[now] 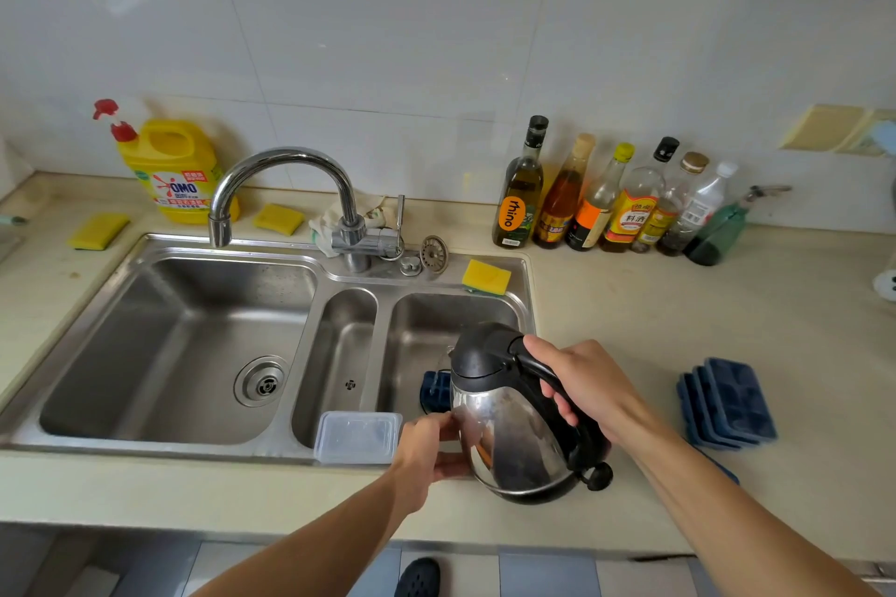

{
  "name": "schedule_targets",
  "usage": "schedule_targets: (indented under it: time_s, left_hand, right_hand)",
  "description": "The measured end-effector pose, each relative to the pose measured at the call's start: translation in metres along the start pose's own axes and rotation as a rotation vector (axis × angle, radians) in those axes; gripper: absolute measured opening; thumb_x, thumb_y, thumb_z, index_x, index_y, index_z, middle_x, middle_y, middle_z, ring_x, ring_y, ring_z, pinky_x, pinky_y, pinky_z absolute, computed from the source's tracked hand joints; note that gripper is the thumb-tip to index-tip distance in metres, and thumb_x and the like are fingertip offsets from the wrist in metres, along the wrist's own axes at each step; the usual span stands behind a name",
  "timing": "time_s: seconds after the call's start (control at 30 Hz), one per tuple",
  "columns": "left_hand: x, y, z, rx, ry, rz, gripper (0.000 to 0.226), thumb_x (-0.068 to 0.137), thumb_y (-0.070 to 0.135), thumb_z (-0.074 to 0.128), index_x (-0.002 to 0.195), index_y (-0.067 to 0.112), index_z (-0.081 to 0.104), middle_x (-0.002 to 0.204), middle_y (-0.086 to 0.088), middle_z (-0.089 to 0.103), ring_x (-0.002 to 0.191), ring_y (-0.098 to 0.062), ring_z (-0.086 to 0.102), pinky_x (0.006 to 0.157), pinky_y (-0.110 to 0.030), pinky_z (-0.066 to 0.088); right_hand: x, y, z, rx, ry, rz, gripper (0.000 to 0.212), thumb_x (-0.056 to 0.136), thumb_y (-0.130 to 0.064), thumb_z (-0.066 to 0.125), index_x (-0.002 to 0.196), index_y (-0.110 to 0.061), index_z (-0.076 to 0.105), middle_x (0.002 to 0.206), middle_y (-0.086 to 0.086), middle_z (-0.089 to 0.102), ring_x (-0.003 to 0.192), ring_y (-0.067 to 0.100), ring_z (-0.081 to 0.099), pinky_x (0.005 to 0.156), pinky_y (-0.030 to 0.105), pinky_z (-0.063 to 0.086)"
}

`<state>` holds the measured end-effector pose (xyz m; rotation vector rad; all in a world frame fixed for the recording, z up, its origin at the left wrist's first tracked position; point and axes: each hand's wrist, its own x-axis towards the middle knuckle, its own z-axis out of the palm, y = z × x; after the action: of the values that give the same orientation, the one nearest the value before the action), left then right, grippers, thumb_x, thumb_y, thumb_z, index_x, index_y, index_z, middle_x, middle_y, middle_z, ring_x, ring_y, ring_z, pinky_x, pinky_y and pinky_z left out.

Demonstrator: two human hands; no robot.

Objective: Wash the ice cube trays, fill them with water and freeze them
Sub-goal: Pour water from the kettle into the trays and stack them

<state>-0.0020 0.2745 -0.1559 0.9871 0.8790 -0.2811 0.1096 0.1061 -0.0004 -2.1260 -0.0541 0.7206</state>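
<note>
My right hand grips the black handle of a steel electric kettle, tilted with its spout toward the right sink basin. A thin stream of water falls from the spout onto a dark blue ice cube tray, mostly hidden behind the kettle. My left hand is closed on something at the near edge of that tray; the kettle hides the contact. A stack of several blue ice cube trays lies on the counter to the right. Another blue piece peeks out from under my right forearm.
A clear plastic container rests on the sink's front rim. The faucet arcs over the big left basin. Yellow sponges, a yellow detergent jug and a row of bottles line the back.
</note>
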Motion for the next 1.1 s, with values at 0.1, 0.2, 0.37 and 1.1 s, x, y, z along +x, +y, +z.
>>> schedule_targets:
  time_s: [0.1,0.2,0.37,1.1]
  left_hand:
    - [-0.005,0.0,0.0,0.003,-0.004,0.013,0.034,0.104,0.019,0.048,0.103,0.001,0.076,0.097,-0.017,0.078,0.087,-0.034,0.077,0.069,-0.04,0.063]
    - [-0.009,0.001,0.002,-0.002,0.009,0.013,0.034,0.105,0.019,0.047,0.104,0.001,0.075,0.095,-0.016,0.078,0.085,-0.033,0.077,0.066,-0.038,0.062]
    - [-0.012,0.003,0.006,0.008,0.018,0.019,0.032,0.104,0.019,0.048,0.108,0.0,0.073,0.096,-0.017,0.078,0.089,-0.034,0.077,0.071,-0.042,0.063]
    - [-0.024,0.008,0.033,0.043,0.02,0.001,0.026,0.104,0.02,0.05,0.11,0.006,0.071,0.091,-0.013,0.079,0.084,-0.033,0.077,0.062,-0.038,0.062]
  right_hand:
    - [-0.002,0.0,0.0,0.002,0.0,-0.003,0.064,0.088,-0.064,0.06,0.047,-0.014,0.062,0.045,0.006,0.053,0.037,0.021,0.047,0.044,0.023,0.042]
    - [-0.005,-0.001,-0.002,0.009,-0.001,-0.006,0.063,0.089,-0.062,0.06,0.047,-0.015,0.062,0.045,0.005,0.054,0.037,0.019,0.047,0.044,0.022,0.042]
    - [-0.01,-0.001,-0.006,0.009,0.011,-0.016,0.062,0.089,-0.062,0.06,0.049,-0.015,0.063,0.046,0.005,0.055,0.038,0.019,0.047,0.044,0.023,0.043]
    - [-0.03,0.002,-0.032,0.02,0.041,-0.008,0.061,0.092,-0.06,0.058,0.06,-0.008,0.065,0.049,0.007,0.055,0.04,0.02,0.048,0.049,0.026,0.044]
